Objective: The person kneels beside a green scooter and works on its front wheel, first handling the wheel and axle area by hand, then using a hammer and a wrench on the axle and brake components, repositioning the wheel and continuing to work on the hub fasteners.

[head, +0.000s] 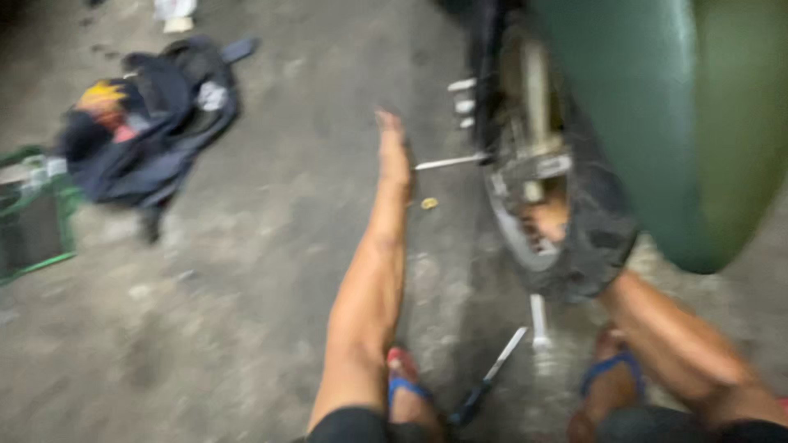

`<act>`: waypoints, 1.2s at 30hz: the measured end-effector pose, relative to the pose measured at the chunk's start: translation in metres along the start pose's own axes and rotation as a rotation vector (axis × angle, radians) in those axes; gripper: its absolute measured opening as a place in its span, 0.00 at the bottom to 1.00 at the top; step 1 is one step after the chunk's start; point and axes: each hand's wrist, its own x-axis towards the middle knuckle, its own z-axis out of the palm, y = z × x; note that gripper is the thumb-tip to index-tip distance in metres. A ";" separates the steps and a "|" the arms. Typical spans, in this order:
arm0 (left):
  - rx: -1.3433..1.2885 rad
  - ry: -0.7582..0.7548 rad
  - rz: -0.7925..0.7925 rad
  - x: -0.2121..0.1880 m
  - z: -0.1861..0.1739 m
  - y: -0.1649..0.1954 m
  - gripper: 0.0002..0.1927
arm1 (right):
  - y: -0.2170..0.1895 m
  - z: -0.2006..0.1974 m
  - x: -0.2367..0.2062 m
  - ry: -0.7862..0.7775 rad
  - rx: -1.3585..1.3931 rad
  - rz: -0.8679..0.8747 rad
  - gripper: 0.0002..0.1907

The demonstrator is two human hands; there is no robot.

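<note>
Flat and spread, your left hand (392, 148) reaches mid-frame; right hand (546, 217), grip unreadable, sits behind the black, worn tyre (595, 238) at right.

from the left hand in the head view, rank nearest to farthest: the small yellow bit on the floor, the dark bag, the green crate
Measured from the left hand, which is stretched out flat over the floor:
1. Small yellow bit: on the concrete just right of the wrist.
2. Dark bag: heaped on the floor well off to the left.
3. Green crate: beyond the bag, at the left edge of the view.
</note>
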 end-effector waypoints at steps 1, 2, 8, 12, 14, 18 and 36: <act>-0.088 -0.009 0.002 -0.001 -0.005 0.000 0.41 | 0.000 0.005 -0.001 0.004 -0.007 -0.037 0.11; -0.357 -0.046 0.009 0.002 -0.007 -0.001 0.41 | -0.002 0.003 -0.001 0.035 -0.033 -0.094 0.11; 0.507 -0.150 0.275 0.020 0.009 -0.016 0.39 | -0.010 0.007 0.006 -0.162 0.068 -0.009 0.11; 0.219 0.004 -0.015 0.031 0.019 -0.010 0.42 | -0.019 0.012 -0.004 0.027 0.042 0.081 0.11; 0.115 -0.070 0.019 0.033 0.015 -0.004 0.41 | -0.025 0.016 -0.007 0.072 0.020 0.113 0.12; -0.771 -0.432 -0.028 0.030 0.017 -0.007 0.44 | -0.020 0.017 -0.004 -0.088 0.034 0.097 0.12; 0.508 -0.047 0.545 -0.156 0.094 0.055 0.25 | 0.011 -0.163 -0.061 -0.569 -1.251 -0.816 0.21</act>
